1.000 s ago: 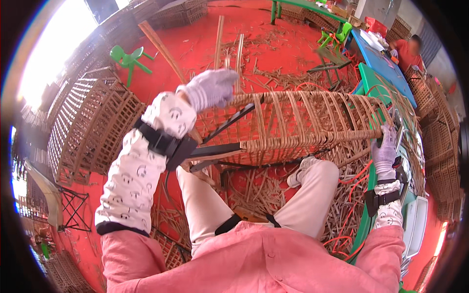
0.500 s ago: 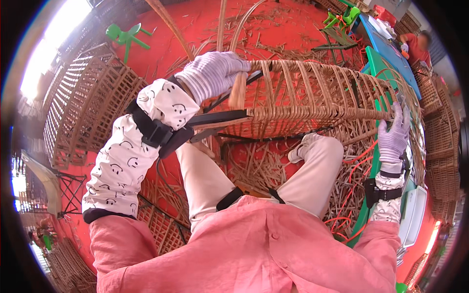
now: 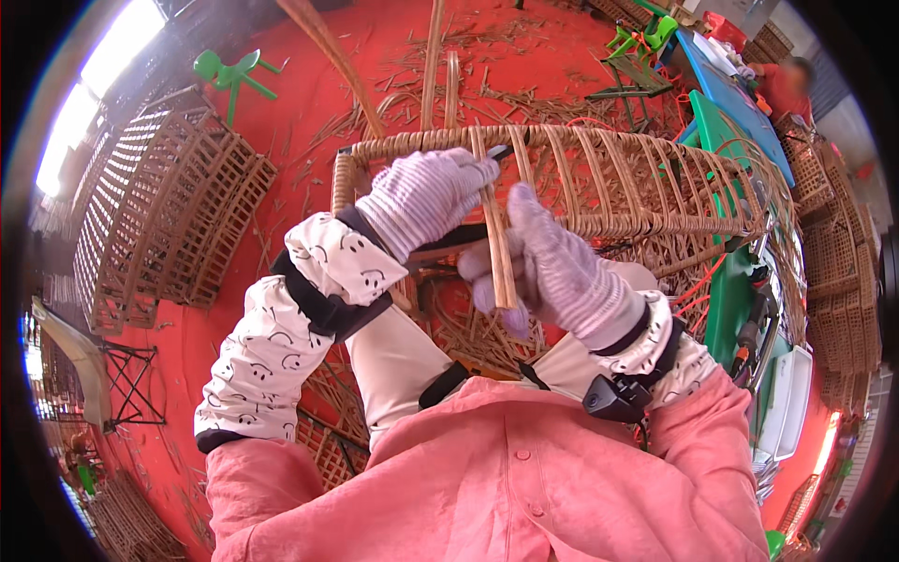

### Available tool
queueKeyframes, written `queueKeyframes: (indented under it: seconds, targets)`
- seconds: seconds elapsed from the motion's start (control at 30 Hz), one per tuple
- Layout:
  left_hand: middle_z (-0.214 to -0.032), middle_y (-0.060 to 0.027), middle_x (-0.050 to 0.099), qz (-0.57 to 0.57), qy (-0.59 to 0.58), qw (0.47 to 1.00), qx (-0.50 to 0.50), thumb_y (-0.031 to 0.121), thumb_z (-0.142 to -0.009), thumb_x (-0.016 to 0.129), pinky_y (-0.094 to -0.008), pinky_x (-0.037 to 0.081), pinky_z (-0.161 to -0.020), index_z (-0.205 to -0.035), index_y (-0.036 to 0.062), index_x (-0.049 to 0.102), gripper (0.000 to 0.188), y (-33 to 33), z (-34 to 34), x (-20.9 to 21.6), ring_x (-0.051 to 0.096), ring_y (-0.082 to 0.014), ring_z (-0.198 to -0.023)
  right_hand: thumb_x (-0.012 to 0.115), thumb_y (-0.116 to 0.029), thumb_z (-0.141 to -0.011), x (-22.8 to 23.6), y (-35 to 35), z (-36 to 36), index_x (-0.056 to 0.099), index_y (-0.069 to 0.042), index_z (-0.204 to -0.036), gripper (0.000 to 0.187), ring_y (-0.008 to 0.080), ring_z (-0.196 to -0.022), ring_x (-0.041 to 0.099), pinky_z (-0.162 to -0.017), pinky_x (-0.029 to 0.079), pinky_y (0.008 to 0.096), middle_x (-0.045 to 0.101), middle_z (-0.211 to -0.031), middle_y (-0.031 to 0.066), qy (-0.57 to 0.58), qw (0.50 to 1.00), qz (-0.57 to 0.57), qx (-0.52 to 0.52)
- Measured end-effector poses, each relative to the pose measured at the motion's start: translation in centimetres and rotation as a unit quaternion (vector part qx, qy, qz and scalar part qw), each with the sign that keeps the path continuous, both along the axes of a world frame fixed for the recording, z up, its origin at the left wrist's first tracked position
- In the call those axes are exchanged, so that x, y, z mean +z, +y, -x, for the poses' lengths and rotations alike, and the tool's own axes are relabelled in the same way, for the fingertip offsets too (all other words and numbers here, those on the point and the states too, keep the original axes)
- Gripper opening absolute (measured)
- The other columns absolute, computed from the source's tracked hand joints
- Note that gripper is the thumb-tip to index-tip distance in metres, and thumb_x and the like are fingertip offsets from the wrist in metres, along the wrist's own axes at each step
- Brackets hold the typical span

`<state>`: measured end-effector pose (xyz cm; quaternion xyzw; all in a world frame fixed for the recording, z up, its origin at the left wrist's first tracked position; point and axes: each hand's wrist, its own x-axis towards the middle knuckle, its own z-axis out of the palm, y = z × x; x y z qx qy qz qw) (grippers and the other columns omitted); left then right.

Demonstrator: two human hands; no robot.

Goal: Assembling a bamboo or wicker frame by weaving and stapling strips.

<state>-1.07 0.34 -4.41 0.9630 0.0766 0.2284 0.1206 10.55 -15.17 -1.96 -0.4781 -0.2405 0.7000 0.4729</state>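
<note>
A long woven rattan frame (image 3: pixel 646 225) lies across in front of me, wrapped with strips along both long sides. From its far rail a flat rattan strip (image 3: pixel 502 272) hangs toward me, its cut end loose. My left hand (image 3: pixel 417 199), in a striped glove, pinches the strip near that rail. The gloved right hand (image 3: pixel 571 272) has its fingers curled behind the strip's lower part, the thumb up beside it; motion blurs the fingertips. Just past my left fingertips a dark bar end (image 3: pixel 503 153) shows, and the frame's left end (image 3: pixel 345 183) is wrapped too.
A green bench (image 3: pixel 716 290) and a blue table (image 3: pixel 740 103) stand right, with a person (image 3: pixel 787 89) beyond. Stacked brown baskets (image 3: pixel 178 215) rise at left. A green stool (image 3: pixel 234 75) is far left. Strip scraps (image 3: pixel 562 80) litter the red floor.
My right hand has come left from the frame's far right end to the strip. My left hand has shifted slightly right and nearer, uncovering the frame's left end.
</note>
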Motion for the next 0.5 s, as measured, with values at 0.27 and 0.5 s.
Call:
queueKeyframes:
  seconds: [0.27,0.5]
  targets:
    - [-0.1,-0.014,0.061,0.042,-0.08,0.99,0.105,0.01,-0.081,0.059,-0.0333,0.05,-0.077,-0.111,0.005,0.055,0.031,1.2,-0.7,-1.2,0.061,-0.0301,-0.09,0.048,-0.034,-0.089,-1.1,-1.6,-0.5,0.056,-0.005,-0.067,0.038,0.0083,-0.035,0.039,-0.034,0.027,0.021,0.048,-0.049,0.0022,-0.092,0.989,-0.098,-0.06]
    - [-0.097,-0.0129,0.062,0.02,-0.085,0.989,0.121,0.01,-0.081,0.06,-0.0334,0.05,-0.076,-0.109,0.005,0.056,0.028,1.6,-1.2,-1.1,0.061,-0.029,-0.089,0.048,-0.033,-0.089,-0.9,-4.1,1.0,0.057,-0.005,-0.066,0.037,0.0075,-0.038,0.041,-0.037,0.03,0.0207,0.049,-0.05,0.0018,-0.08,0.996,-0.028,-0.041]
